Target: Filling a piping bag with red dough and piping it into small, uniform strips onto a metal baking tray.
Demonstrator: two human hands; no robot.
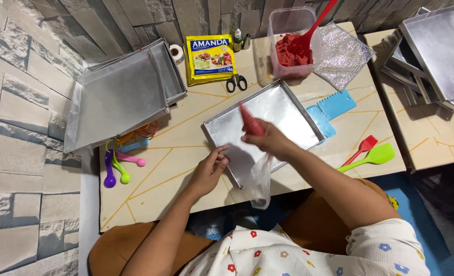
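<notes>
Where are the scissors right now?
The scissors lie at the table's far edge, just below the yellow packet, left of the plastic tub of red dough.

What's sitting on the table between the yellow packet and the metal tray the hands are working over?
In the head view, black-handled scissors lie between the yellow packet and the metal tray; the rest of that stretch is bare tabletop.

In my right hand [268, 140] I hold a clear plastic piping bag [251, 124], its red-filled tip slanting up at the centre of the frame, the empty end hanging down. Under it lies a shiny square baking tray [283, 110], my left hand [211, 166] touching its near-left edge.
</notes>
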